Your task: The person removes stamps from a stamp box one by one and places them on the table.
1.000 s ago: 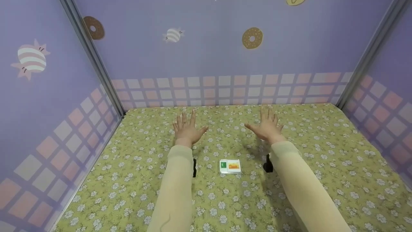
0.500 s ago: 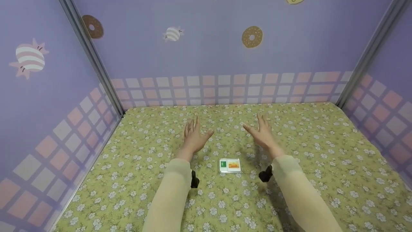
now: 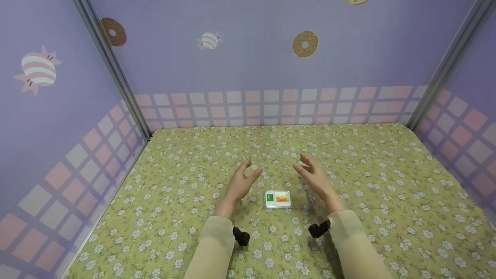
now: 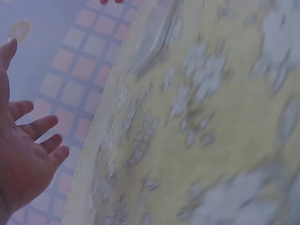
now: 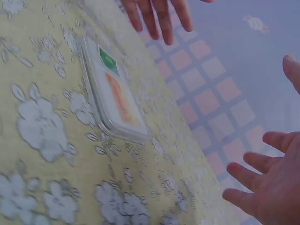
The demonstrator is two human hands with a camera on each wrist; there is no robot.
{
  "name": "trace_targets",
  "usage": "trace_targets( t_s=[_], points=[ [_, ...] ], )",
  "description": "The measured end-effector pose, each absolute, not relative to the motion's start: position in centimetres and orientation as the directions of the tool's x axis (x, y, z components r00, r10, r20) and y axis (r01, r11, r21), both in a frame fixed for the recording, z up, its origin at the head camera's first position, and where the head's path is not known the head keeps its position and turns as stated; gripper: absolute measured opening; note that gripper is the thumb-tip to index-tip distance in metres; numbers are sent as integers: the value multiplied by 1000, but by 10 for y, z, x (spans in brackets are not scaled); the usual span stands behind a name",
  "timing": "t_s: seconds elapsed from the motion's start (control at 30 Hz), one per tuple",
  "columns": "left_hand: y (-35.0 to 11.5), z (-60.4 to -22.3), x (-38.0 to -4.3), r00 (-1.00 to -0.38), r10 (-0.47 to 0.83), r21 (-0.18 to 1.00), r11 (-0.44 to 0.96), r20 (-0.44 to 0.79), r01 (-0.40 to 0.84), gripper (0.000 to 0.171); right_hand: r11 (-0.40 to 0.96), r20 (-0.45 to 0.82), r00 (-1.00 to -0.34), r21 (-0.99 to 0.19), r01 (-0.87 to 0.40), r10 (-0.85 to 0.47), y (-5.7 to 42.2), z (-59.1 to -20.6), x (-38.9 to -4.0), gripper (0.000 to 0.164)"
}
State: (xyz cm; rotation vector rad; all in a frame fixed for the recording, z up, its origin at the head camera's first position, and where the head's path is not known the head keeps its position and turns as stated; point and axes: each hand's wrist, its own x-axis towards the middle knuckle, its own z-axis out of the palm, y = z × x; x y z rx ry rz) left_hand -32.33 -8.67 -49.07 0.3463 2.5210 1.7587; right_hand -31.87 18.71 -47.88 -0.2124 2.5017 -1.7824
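Note:
A small flat clear case (image 3: 278, 199) with a green patch and an orange picture on a white face lies on the flowered cloth, between the two wrists. To its left, the left hand (image 3: 241, 182) hovers with relaxed fingers and holds nothing. On the other side the right hand (image 3: 314, 176) is held likewise, palm inward, with nothing in it. Neither hand touches the case. The right wrist view shows the case (image 5: 115, 93) close up, with rounded corners and a clear rim. In the left wrist view only a blurred edge of the case (image 4: 157, 44) appears.
Yellow-green flowered cloth (image 3: 186, 217) covers the table. A purple back wall (image 3: 248, 66) and two side walls with printed sweets and checks enclose it. Black wrist cameras (image 3: 241, 236) stick out inward from the cuffs.
Both hands have drawn back toward the person and turned palms inward, from spread and palm-down. They have come closer to each other and to the case, which stays in place.

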Motion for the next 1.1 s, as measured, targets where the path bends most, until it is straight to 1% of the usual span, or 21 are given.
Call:
trace_targets(
  t_s=[0.13, 0.2, 0.33, 0.47, 0.57, 0.7, 0.77, 0.93, 1.1],
  points=[
    [-85, -496, -314, -965, 257, 950, 284, 58, 133, 79, 246, 31, -984, -966, -74, -176, 184, -487, -309, 66],
    [-85, -498, -312, -959, 283, 950, 289, 36, 121, 76, 211, 30, -982, -975, -70, -186, 181, -492, -305, 62],
    [-84, -502, -308, -945, 328, 946, 305, 1, 107, 69, 193, 8, -981, -980, -46, -196, 176, -502, -300, 59],
    [-83, -509, -304, -929, 370, 948, 301, -12, 108, 66, 209, -10, -977, -977, -35, -214, 173, -510, -299, 59],
    [-82, -513, -302, -918, 397, 947, 301, -21, 108, 69, 232, 7, -968, -971, -66, -249, 171, -515, -299, 57],
    [-82, -516, -299, -906, 420, 935, 338, -46, 109, 72, 268, 24, -959, -958, -103, -284, 170, -521, -298, 55],
    [-82, -517, -298, -902, 429, 923, 363, -45, 126, 72, 281, 17, -959, -954, -100, -284, 170, -523, -298, 56],
    [-81, -516, -299, -896, 443, 868, 444, 3, 222, 73, 317, 13, -954, -942, -112, -299, 170, -525, -297, 61],
    [-79, -518, -298, -897, 442, 798, 536, 11, 274, 76, 423, 20, -948, -892, -161, -318, 170, -525, -297, 63]
  ],
)
